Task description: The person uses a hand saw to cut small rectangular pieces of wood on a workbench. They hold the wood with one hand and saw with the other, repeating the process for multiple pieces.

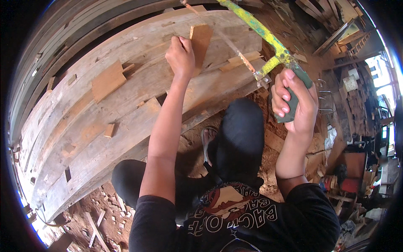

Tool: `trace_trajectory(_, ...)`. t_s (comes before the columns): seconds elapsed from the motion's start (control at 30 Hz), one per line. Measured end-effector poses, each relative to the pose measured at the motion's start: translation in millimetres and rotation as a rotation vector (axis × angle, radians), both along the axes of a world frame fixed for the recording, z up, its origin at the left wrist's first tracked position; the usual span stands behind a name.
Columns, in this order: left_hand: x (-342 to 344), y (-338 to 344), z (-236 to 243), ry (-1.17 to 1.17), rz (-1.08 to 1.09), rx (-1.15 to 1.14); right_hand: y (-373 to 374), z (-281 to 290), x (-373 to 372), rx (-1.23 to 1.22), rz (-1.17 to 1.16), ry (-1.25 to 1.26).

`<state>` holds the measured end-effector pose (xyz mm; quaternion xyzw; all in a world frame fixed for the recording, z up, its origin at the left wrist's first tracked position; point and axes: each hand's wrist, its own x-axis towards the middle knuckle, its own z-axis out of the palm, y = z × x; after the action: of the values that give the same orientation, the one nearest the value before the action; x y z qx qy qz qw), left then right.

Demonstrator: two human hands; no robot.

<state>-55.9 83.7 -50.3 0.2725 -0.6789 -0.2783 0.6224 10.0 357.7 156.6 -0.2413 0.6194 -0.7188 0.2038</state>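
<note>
My right hand (296, 98) is wrapped round the dark green grip of a hacksaw (260, 29), raised at the right. Its frame is chipped yellow and green, and its thin, partly rusty blade slants up and left. The blade passes just right of a small brown wooden board (202, 46); whether they touch I cannot tell. My left hand (180, 56) is closed on the left edge of that board, which stands tilted above the planks. Below both hands lies a wide surface of long weathered planks (138, 113).
On the planks lie a flat brown wood piece (108, 81) and a small block (109, 130). Wood scraps (98, 229) litter the earth floor at lower left. Stacked timber (357, 101) stands at the right, near a red object (350, 185). My bent knees are beside the planks' near edge.
</note>
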Motion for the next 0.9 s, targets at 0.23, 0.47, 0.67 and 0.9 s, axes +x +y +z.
trace_trajectory(0.23,0,0,1,0.011,0.002,0.000,-2,0,-2,0.062,-0.003,0.003)
trace_trajectory(0.47,0,0,0,0.001,-0.017,0.008,2,-1,-3,0.060,-0.006,0.003)
trace_trajectory(0.67,1,2,0,0.032,-0.023,0.000,3,-2,-4,0.050,0.000,0.001)
trace_trajectory(0.9,0,0,0,0.010,-0.018,0.016,10,0,-1,0.059,0.009,-0.001)
